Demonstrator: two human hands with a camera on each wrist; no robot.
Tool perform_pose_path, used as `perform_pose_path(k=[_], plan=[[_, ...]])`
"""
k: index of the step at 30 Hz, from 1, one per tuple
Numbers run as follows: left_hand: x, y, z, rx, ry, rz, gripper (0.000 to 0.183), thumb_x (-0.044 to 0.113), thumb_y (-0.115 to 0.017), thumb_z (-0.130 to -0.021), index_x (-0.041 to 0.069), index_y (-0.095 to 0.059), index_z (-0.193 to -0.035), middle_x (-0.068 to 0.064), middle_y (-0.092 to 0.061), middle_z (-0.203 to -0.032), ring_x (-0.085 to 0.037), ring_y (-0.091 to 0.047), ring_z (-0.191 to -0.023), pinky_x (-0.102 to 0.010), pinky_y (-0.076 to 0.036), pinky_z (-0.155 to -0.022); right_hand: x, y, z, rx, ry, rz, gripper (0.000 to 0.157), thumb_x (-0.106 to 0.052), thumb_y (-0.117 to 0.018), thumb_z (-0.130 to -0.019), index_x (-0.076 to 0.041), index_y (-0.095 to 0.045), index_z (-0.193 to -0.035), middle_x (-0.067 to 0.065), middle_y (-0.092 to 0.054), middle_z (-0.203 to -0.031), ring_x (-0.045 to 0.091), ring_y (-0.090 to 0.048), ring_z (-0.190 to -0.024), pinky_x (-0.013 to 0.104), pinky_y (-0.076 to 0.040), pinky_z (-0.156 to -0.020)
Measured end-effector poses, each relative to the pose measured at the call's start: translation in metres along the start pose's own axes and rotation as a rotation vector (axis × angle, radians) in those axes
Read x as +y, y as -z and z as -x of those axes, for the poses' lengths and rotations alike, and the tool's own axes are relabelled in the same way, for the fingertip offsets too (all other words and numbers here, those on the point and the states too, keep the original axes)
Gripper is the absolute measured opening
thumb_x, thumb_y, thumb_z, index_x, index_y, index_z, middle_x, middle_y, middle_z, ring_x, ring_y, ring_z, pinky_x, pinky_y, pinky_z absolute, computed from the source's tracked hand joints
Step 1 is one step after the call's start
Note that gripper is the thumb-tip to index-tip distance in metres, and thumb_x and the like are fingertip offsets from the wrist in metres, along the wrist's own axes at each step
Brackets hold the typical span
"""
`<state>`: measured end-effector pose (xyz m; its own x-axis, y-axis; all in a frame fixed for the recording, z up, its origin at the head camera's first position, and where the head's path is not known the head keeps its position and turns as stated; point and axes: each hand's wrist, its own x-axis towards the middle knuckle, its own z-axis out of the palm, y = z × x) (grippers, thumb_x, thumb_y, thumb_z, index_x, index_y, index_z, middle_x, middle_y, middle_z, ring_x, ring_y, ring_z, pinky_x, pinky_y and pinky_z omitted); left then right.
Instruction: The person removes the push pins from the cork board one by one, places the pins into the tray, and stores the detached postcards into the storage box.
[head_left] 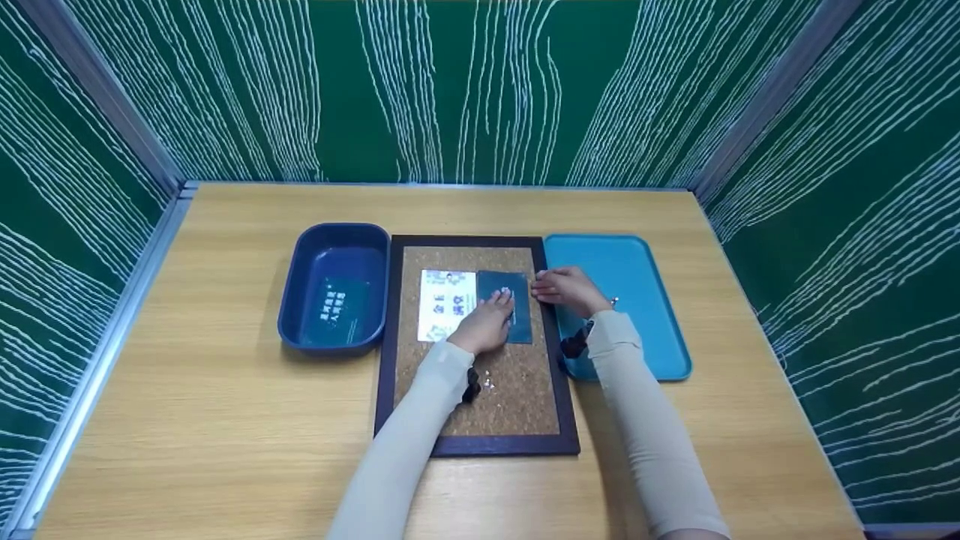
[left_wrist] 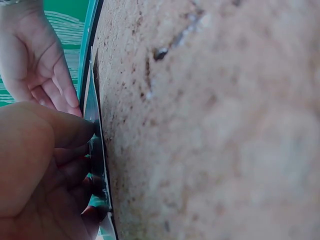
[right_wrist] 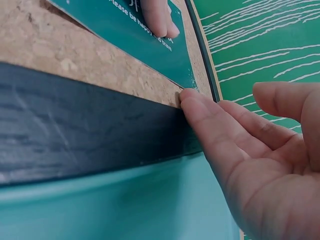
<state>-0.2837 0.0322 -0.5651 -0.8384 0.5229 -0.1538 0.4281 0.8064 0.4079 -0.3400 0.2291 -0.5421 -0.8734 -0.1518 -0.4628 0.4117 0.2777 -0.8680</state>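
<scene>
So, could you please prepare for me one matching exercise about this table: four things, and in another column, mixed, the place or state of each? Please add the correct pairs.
Things
1. Dark-blue basin
2. Turquoise tray
3. White card with Chinese characters
4. Left hand

Places and states
A. touches the green card
B. is to the right of the framed corkboard
C. lies on the cork surface
D. is to the left of the board, with another green card inside

Correct pairs: 1-D, 2-B, 3-C, 4-A
</scene>
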Motion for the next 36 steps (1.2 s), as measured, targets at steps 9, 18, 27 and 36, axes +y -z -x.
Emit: perform_pose_path(k=[9,18,27,36], plan=[[0.000,0.001,0.000,-0.005,0.010,0.001,0.049,0.021,-0.037,-0.104,0.006,-0.031,-0.150,-0.010,-0.022,-0.159,-0.025,-0.019,-0.148,-0.040,-0.020,-0.121,0.001,-0.004,-0.002,-0.001,0.006,-0.010,0.044,-0.020,-0.047,-0.102,0.006,-0.044,-0.138,0.022,-0.055,-0.135,0.026,-0.062,-0.117,0.033,-0.051,-0.098],[-0.001,0.000,-0.003,-0.022,0.022,0.026,0.050,0.022,-0.037,-0.104,0.007,-0.029,-0.151,-0.008,-0.021,-0.160,-0.023,-0.016,-0.149,-0.039,-0.018,-0.122,0.001,-0.007,-0.004,-0.002,0.015,-0.067,0.043,-0.016,-0.046,-0.101,0.006,-0.045,-0.138,0.024,-0.055,-0.134,0.030,-0.059,-0.120,0.035,-0.051,-0.098],[-0.002,-0.001,-0.002,-0.013,0.011,0.025,0.049,0.021,-0.037,-0.104,0.006,-0.030,-0.150,-0.009,-0.021,-0.159,-0.025,-0.017,-0.149,-0.040,-0.018,-0.121,0.001,-0.011,-0.001,0.024,0.002,-0.107,0.043,-0.015,-0.045,-0.101,0.008,-0.044,-0.138,0.026,-0.054,-0.134,0.032,-0.058,-0.120,0.036,-0.051,-0.100],[-0.001,0.000,-0.001,-0.019,0.011,0.026,0.050,0.021,-0.037,-0.104,0.006,-0.029,-0.151,-0.009,-0.021,-0.159,-0.025,-0.017,-0.149,-0.040,-0.018,-0.121,-0.003,-0.015,0.001,0.055,-0.028,-0.130,0.045,-0.014,-0.043,-0.102,0.008,-0.039,-0.141,0.026,-0.053,-0.135,0.032,-0.055,-0.124,0.035,-0.049,-0.101]])
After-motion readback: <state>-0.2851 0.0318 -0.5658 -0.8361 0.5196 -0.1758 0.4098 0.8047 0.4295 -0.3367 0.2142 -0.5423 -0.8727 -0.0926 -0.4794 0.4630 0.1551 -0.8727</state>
